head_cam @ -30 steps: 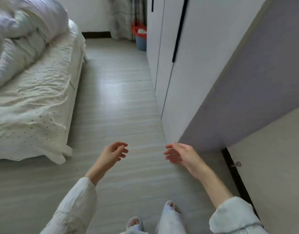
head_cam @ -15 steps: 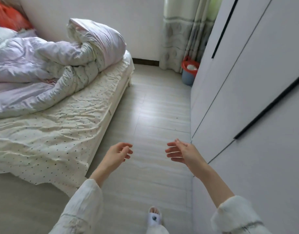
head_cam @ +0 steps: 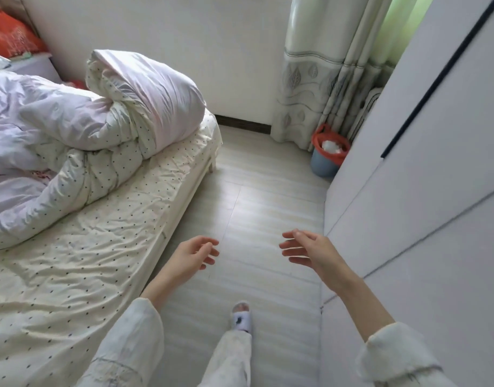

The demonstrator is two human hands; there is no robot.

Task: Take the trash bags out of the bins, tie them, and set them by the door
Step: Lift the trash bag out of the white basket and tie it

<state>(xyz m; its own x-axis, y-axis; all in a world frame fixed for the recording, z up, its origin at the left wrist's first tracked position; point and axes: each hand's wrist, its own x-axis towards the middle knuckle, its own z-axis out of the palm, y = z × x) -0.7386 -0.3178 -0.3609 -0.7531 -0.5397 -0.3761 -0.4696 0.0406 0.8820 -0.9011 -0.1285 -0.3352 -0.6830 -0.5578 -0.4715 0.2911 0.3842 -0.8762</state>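
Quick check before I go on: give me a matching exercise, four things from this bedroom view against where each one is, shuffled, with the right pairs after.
Things:
1. blue bin
2. rolled duvet
3. slipper
4. orange bag

Places:
A. far left, at the head of the bed
B. on the floor by the curtain, against the wardrobe
C. on the dotted sheet
D. on the floor, below the two empty hands

Pairs: 1-B, 2-C, 3-D, 4-A

The left hand and right hand hold nothing.
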